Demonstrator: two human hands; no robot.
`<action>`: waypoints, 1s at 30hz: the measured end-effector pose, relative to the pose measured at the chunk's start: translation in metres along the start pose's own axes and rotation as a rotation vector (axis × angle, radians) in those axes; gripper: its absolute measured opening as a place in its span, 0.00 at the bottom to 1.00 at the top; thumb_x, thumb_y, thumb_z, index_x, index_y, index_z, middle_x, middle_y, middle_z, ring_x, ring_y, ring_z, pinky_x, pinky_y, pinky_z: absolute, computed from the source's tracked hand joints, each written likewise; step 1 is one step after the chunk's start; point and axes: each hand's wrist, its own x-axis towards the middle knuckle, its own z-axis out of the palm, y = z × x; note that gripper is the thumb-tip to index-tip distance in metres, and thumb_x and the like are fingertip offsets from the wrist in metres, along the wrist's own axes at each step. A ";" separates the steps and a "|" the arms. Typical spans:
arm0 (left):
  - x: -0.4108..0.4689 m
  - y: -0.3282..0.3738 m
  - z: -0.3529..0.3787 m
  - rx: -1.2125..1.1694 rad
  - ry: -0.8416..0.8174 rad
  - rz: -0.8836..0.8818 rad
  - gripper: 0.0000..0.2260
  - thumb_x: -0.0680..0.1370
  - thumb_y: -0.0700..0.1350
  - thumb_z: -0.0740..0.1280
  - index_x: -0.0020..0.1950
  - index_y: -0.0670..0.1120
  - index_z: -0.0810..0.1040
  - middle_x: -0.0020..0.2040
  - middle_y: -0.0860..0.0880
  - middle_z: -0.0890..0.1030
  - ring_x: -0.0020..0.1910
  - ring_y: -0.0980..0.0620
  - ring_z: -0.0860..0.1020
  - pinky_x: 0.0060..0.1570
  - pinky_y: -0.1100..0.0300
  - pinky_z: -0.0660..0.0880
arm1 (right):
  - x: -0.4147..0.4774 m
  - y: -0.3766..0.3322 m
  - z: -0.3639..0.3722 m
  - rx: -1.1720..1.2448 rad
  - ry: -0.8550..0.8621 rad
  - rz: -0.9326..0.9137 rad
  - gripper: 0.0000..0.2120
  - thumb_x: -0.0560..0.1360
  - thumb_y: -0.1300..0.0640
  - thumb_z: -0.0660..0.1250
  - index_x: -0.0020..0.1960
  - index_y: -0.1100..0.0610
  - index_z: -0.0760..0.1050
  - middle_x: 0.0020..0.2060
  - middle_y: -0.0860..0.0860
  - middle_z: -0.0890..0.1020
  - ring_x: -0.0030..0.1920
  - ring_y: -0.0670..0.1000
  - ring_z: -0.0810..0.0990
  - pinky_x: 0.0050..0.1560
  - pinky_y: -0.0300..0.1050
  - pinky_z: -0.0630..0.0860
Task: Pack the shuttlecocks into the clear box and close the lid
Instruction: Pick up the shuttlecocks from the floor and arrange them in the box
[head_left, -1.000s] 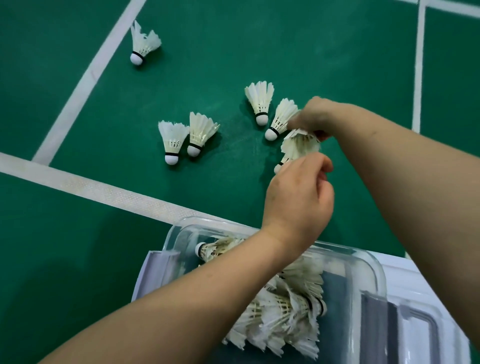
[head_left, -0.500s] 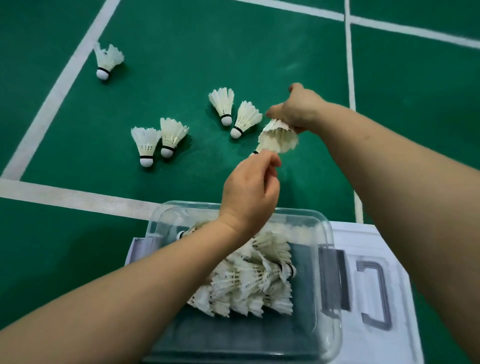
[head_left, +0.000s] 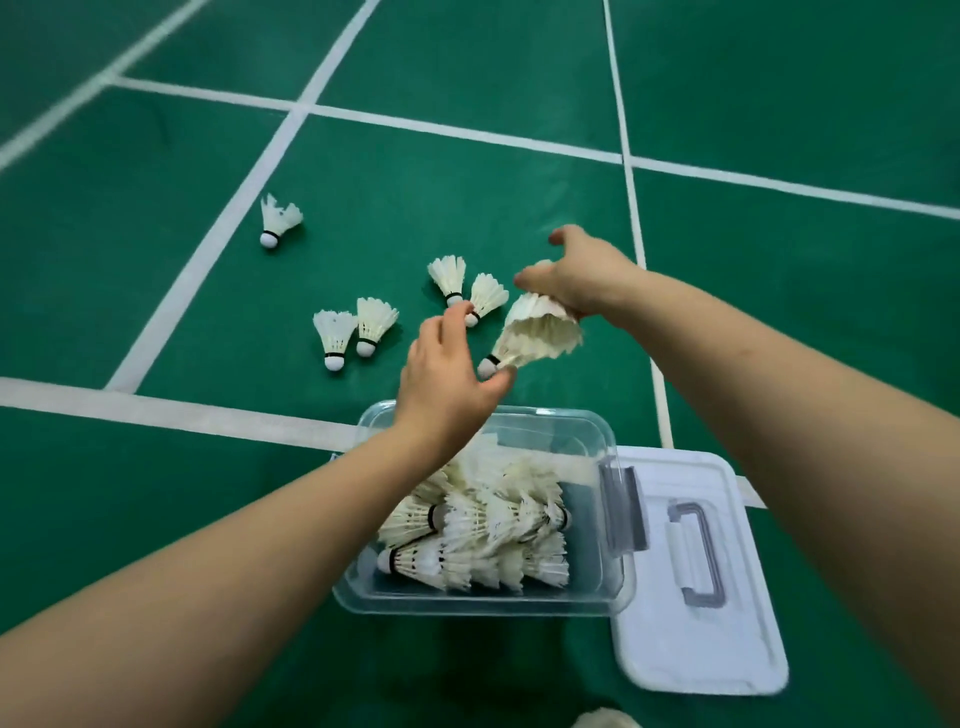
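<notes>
My right hand (head_left: 582, 278) grips the feather skirt of a white shuttlecock stack (head_left: 540, 332) above the green floor, beyond the clear box (head_left: 618, 582). My left hand (head_left: 449, 379) is spread open just left of the stack's cork tip, thumb almost touching it. Several shuttlecocks (head_left: 483, 530) lie inside the box. Loose shuttlecocks lie on the floor: a pair (head_left: 467, 286) behind my left hand, another pair (head_left: 353, 332) further left, and a single one (head_left: 275, 223) at the far left. The white lid (head_left: 737, 639) with a grey handle lies right of the box.
White court lines (head_left: 218, 234) cross the green floor around the shuttlecocks. A pale object (head_left: 602, 719) peeks in at the bottom edge. The box's grey latch (head_left: 623, 509) sits on its right wall.
The view pulled back and tilted up. My left hand let go of the stack's cork end and spread open; my right hand kept hold of the feathers.
</notes>
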 end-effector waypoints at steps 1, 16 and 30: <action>0.001 0.002 -0.002 -0.054 -0.088 -0.044 0.32 0.73 0.53 0.68 0.71 0.49 0.57 0.66 0.44 0.68 0.62 0.44 0.70 0.60 0.51 0.68 | -0.007 0.000 0.000 -0.014 -0.005 -0.005 0.32 0.73 0.48 0.65 0.72 0.59 0.58 0.60 0.57 0.76 0.49 0.54 0.77 0.47 0.43 0.74; -0.002 0.002 0.028 -0.642 -0.733 -0.201 0.30 0.69 0.39 0.70 0.68 0.48 0.62 0.52 0.40 0.78 0.43 0.46 0.74 0.34 0.53 0.72 | -0.042 0.047 0.008 0.179 -0.058 0.038 0.11 0.73 0.49 0.66 0.51 0.55 0.73 0.36 0.49 0.77 0.34 0.48 0.76 0.35 0.40 0.75; -0.017 -0.023 0.064 0.709 -0.553 0.555 0.23 0.74 0.35 0.63 0.67 0.44 0.62 0.51 0.42 0.77 0.51 0.43 0.74 0.50 0.53 0.69 | -0.035 0.084 0.015 0.252 -0.196 0.123 0.11 0.79 0.49 0.58 0.50 0.56 0.71 0.29 0.50 0.71 0.26 0.48 0.70 0.21 0.30 0.67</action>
